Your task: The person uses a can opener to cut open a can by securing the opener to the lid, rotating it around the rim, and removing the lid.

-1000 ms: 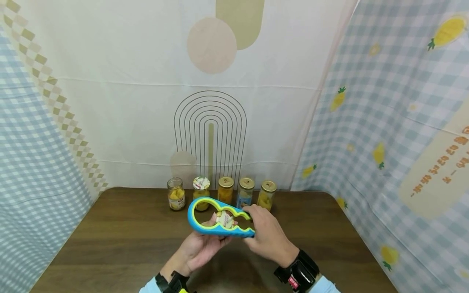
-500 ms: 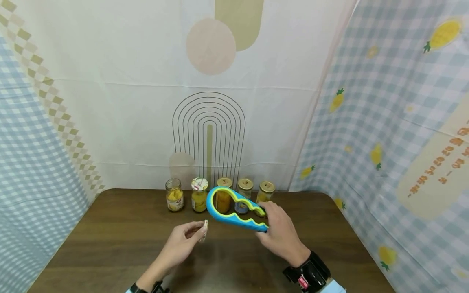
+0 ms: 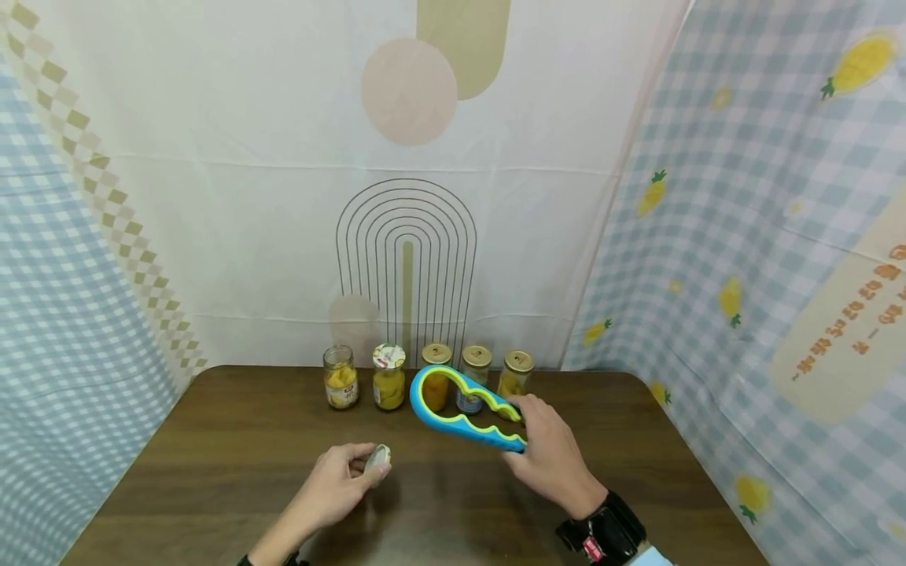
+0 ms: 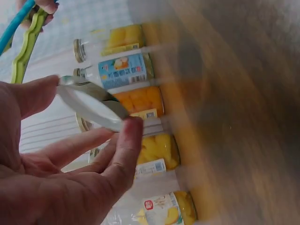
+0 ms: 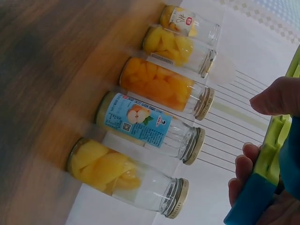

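Left hand [image 3: 333,483] pinches lid [image 3: 380,457], now drawn apart from opener [image 3: 460,427] gripped in right hand [image 3: 552,456]; freeing the lid looks finished.

a jar lid [image 3: 379,457], framed a second ago by a blue-and-green opener [image 3: 463,427], is now clear of it, pinched by the left hand [image 3: 336,484] on the near side of the open jar [image 3: 341,384], its pale inside turned into view; the right hand [image 3: 552,456] has carried the opener farther right of that jar.
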### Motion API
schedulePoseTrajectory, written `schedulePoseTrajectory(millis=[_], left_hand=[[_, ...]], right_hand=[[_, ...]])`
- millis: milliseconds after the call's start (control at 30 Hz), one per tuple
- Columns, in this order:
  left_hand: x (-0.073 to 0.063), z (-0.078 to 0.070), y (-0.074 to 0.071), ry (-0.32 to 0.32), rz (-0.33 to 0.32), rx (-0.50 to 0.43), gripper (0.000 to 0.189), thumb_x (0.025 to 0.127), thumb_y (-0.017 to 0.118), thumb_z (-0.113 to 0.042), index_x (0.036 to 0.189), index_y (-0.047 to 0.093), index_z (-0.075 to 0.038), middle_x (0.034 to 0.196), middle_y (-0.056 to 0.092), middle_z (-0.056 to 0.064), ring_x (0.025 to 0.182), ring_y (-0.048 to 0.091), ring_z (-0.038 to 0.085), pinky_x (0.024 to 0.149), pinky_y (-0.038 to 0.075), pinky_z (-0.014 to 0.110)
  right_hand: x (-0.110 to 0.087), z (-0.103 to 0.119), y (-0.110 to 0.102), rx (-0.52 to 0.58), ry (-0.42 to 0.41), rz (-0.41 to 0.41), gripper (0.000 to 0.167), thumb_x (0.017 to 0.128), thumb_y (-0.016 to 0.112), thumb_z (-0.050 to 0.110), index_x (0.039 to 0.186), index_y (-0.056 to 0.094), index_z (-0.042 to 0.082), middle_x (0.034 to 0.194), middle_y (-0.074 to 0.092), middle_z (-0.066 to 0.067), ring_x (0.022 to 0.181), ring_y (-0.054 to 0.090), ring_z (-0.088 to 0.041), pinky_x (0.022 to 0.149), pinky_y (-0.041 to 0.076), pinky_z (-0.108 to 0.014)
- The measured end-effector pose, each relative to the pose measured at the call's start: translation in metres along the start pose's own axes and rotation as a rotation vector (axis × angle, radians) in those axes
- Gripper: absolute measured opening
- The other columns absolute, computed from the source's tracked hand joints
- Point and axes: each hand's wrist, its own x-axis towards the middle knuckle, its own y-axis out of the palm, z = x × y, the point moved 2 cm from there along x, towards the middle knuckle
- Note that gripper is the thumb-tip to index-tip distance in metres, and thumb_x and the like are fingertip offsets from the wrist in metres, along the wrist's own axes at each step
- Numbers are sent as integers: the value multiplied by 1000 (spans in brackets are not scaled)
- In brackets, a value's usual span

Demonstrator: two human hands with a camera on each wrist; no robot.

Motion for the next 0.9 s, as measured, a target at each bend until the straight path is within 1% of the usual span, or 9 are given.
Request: schedulePoseTrajectory(millis=[100,233,367,467,567,633,733,833,900], left_hand=[[3,3,-1,-1,-24,173,53,95,83,-25,136,69,5,120,76,18,99,72,25,79,60,37],[6,7,0,-12,-13,399,53,92,85,-24,135,70,3,127,72,23,112,70,38,90,59,55],[8,13,0,-40,38,533,50,90,86,-18,132,71,6,120,71,25,106,69,39,89,60,56],[8,18,-1,-59,63,619,42,89,86,-14,125,75,3,114,70,22,102,69,38,87,60,55],[5,23,-2,-54,53,676,31,85,87,-11,112,77,1,105,67,20,95,67,37,81,61,53],[3,25,-3,-43,26,690,23,83,88,-7,102,76,1,99,63,19,90,65,36,76,61,53],[1,26,-4,-40,-5,699,18,81,87,-4,91,73,1,98,61,20,89,65,36,75,61,53],[2,26,-5,-38,-15,705,19,80,86,-4,88,71,3,98,61,22,89,66,38,75,62,55],[4,27,-6,-42,-5,706,21,80,88,-6,89,71,4,99,62,23,90,66,39,76,62,55]], right_hand=[[0,1,1,12,20,11,59,77,94,17,128,65,11,112,69,-1,94,63,-17,81,52,-36],[-2,4,2,43,61,34,60,77,94,17,129,64,12,111,68,1,92,58,-12,79,49,-33],[-3,7,2,53,64,40,61,77,94,16,129,64,12,113,68,1,92,56,-10,79,49,-32],[-3,8,1,50,56,31,62,75,95,16,129,64,12,112,68,2,93,56,-10,79,49,-32],[-3,7,1,49,53,26,63,75,95,16,129,64,12,112,68,2,94,57,-10,80,50,-32],[-3,7,0,48,51,23,63,75,96,16,130,64,12,112,68,2,94,57,-10,80,50,-32],[-3,6,0,47,43,17,63,75,96,16,130,64,12,112,68,1,94,58,-10,79,50,-32],[-3,6,-1,44,34,11,63,75,96,16,129,64,12,111,68,1,93,58,-10,78,50,-31],[-3,6,-1,41,31,11,62,76,96,16,129,64,12,111,68,1,92,57,-9,78,50,-30]])
